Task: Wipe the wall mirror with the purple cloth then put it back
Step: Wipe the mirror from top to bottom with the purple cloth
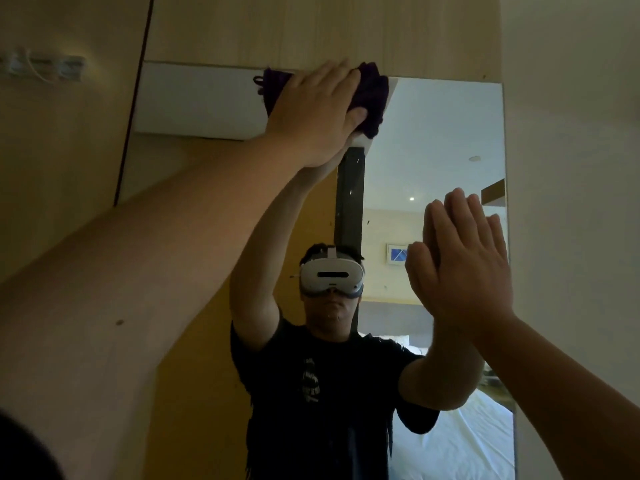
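The tall wall mirror [436,140] is fixed to a light wooden panel and fills the middle of the view. My left hand [311,109] reaches up to the mirror's top edge and presses the bunched purple cloth [372,98] flat against the glass. The cloth shows past my fingers on the right, and its reflection shows to the left of my hand. My right hand [460,271] lies flat on the glass near the mirror's right edge, fingers up and together, holding nothing. The reflection shows a person in a dark T-shirt with a white headset.
A light wooden panel [311,29] surrounds the mirror above and to the left. A plain pale wall [571,168] runs down the right side. A small wall fitting with a white cord [45,67] hangs at the upper left. A bed shows only as a reflection.
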